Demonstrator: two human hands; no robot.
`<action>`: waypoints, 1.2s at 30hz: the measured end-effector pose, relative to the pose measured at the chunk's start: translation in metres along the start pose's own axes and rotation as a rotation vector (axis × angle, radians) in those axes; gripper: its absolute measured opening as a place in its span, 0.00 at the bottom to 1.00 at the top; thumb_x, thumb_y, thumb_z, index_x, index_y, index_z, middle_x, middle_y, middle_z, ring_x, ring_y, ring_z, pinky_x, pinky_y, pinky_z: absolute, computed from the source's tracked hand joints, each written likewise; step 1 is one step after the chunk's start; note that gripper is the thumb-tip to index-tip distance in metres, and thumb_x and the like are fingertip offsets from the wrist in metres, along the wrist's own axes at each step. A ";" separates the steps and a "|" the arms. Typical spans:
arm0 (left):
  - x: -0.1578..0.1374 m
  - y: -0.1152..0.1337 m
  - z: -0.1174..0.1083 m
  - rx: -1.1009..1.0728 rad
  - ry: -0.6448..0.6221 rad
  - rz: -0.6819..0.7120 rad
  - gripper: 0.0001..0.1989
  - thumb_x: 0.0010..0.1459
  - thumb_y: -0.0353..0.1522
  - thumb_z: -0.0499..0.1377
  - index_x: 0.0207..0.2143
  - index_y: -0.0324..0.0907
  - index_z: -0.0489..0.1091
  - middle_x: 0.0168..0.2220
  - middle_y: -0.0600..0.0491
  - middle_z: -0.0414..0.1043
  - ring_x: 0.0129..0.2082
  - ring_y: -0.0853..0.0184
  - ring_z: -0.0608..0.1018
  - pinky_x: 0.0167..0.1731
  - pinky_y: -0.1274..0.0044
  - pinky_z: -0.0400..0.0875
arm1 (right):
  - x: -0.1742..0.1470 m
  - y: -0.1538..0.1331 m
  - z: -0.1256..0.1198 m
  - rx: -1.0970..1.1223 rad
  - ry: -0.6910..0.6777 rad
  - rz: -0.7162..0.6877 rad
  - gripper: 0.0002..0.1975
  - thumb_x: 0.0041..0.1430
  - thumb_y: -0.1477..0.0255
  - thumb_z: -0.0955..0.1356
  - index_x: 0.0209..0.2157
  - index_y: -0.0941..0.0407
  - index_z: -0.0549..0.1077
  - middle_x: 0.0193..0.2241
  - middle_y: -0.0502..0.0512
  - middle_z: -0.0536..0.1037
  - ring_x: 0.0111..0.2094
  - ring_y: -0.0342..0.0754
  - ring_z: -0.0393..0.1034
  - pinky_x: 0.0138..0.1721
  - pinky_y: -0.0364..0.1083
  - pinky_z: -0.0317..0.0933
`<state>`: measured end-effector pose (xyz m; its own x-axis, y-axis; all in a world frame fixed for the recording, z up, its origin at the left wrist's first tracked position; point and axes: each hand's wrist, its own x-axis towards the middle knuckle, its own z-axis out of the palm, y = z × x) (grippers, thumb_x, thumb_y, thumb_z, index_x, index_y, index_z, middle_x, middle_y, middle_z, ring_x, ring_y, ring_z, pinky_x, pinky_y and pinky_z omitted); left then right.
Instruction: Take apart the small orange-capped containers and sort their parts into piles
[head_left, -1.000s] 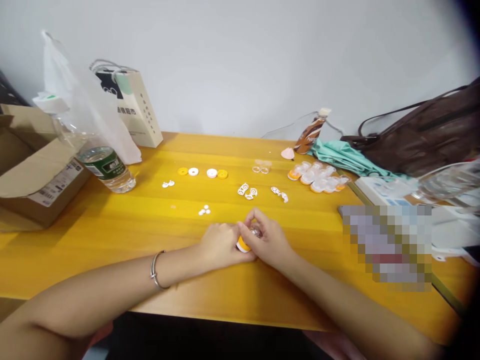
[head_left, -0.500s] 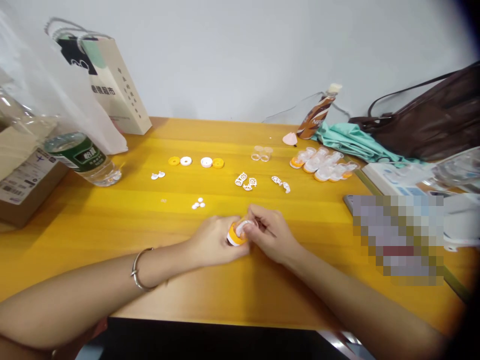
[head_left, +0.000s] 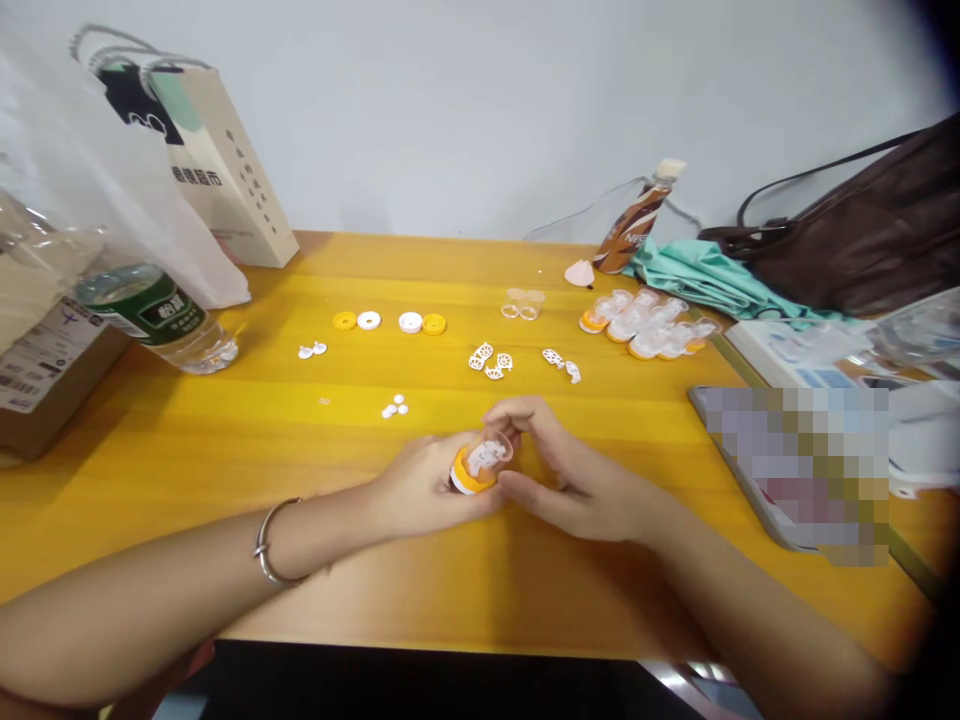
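Observation:
My left hand is wrapped round a small clear-domed toy with an orange and white base. A white figure shows inside its clear dome, which tilts up to the right. My right hand curves its thumb and forefinger about the dome's rim, the fingertips seemingly against it. Behind the hands lie small white discs, white openwork pieces and two more white pieces. Farther back are clear cups and white and yellow round bases.
Several similar domed toys stand at the back right, near a brown drink bottle and green cloth. A blurred-out flat device lies to the right. At left are a water bottle, a carton and a paper bag.
My right hand has loosened its pinch and spread its thumb and forefinger round the dome. The white figure inside now shows. My left hand keeps its hold.

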<state>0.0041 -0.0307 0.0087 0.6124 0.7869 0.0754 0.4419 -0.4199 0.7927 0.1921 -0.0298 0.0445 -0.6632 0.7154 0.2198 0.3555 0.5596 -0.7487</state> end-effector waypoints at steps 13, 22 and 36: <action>-0.002 0.006 -0.001 0.203 -0.001 -0.092 0.10 0.53 0.37 0.55 0.35 0.41 0.64 0.29 0.55 0.71 0.27 0.68 0.73 0.26 0.79 0.63 | 0.001 -0.009 0.002 -0.059 0.012 0.189 0.10 0.56 0.67 0.64 0.38 0.55 0.60 0.26 0.49 0.69 0.26 0.43 0.63 0.28 0.43 0.57; 0.000 0.004 -0.002 0.198 0.017 -0.094 0.09 0.54 0.38 0.55 0.34 0.42 0.63 0.29 0.55 0.71 0.26 0.68 0.72 0.26 0.79 0.62 | 0.000 -0.008 0.006 -0.041 0.050 0.162 0.13 0.53 0.69 0.66 0.39 0.54 0.59 0.30 0.50 0.68 0.29 0.44 0.63 0.29 0.43 0.59; 0.000 0.002 -0.004 0.201 -0.008 -0.086 0.10 0.53 0.37 0.55 0.37 0.42 0.65 0.31 0.54 0.72 0.29 0.66 0.74 0.27 0.78 0.62 | 0.003 -0.011 0.009 -0.042 -0.005 0.231 0.09 0.57 0.66 0.63 0.38 0.55 0.60 0.29 0.51 0.70 0.28 0.44 0.64 0.29 0.43 0.59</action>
<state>0.0028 -0.0297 0.0127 0.5713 0.8207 0.0071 0.6144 -0.4335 0.6592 0.1800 -0.0374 0.0474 -0.5641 0.8246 0.0421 0.5257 0.3980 -0.7519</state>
